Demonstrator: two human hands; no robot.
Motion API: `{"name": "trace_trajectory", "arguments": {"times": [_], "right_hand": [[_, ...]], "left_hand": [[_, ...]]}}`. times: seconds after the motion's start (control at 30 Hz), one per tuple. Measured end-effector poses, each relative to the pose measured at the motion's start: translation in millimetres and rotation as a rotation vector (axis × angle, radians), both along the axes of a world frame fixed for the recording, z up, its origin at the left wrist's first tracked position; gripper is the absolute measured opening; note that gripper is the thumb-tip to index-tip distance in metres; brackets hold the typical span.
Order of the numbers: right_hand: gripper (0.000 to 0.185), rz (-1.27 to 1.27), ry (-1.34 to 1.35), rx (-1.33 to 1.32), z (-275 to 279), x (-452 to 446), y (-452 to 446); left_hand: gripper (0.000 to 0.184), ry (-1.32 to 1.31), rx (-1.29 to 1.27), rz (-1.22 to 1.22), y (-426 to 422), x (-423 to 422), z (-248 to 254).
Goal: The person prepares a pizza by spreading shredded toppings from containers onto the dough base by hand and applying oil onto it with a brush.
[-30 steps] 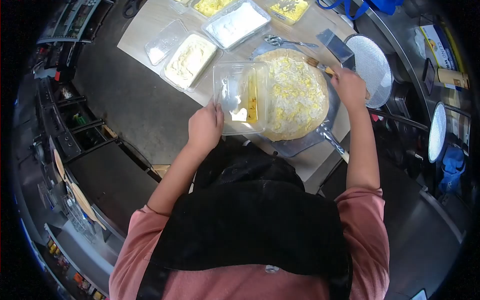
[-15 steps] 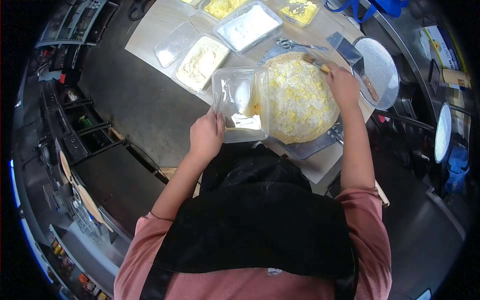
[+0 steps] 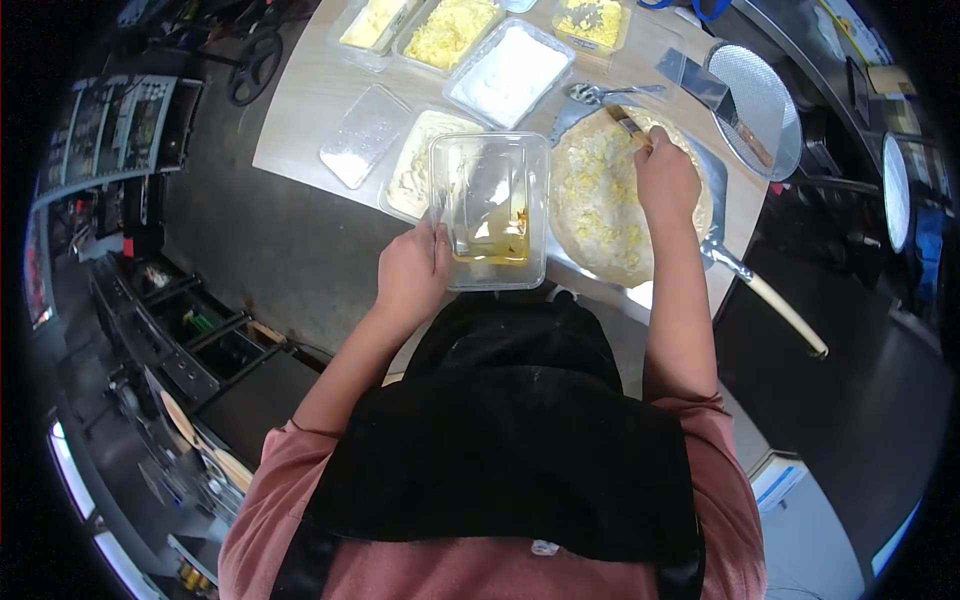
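My left hand grips the near left edge of a clear plastic container, tilted so that a little amber-yellow liquid pools at its near end. In my right hand is a pastry brush, its bristles at the far edge of a round flat dough. White and yellow shredded topping, which looks like cheese, covers the dough. Beneath it lies a metal pizza peel with a pale handle. My right hand and forearm hide part of the dough.
Tubs of creamy white spread, white powder and yellow shreds stand on the wooden table. A clear lid lies at left. A ladle, a wide scraper and a mesh pizza screen lie beyond the dough.
The view has shifted, and the peel's handle now shows at right. My right hand stays at the far side of the dough with the brush. My left hand still holds the container.
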State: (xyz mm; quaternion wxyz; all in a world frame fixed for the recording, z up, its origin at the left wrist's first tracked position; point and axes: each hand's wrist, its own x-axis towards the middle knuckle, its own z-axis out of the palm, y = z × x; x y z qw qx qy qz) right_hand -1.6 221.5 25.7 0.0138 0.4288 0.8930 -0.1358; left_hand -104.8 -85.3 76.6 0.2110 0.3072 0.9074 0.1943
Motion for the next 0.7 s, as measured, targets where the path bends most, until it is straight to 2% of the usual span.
{"name": "trace_trajectory", "arguments": {"times": [0.23, 0.3, 0.4, 0.47, 0.57, 0.7], "right_hand": [[0.019, 0.028, -0.087, -0.020, 2, -7, -67], [0.019, -0.060, -0.049, 0.022, 11, -11, -67], [0.019, -0.073, -0.089, 0.044, 2, -16, -67], [0.019, -0.049, -0.154, 0.035, -3, -16, -75], [0.017, -0.074, -0.031, 0.033, 23, 4, -94], [0.013, -0.231, 0.117, -0.006, 98, 22, -122]], "left_hand": [[0.043, -0.028, -0.038, -0.123, -18, -48, 6], [0.042, -0.052, -0.067, -0.141, -18, -59, 8], [0.041, -0.020, 0.025, -0.190, -20, -70, -1], [0.031, -0.014, 0.013, -0.230, -17, -76, 0], [0.029, -0.005, 0.022, -0.265, -10, -82, 1], [0.028, 0.039, -0.004, -0.336, 2, -90, -6]]}}
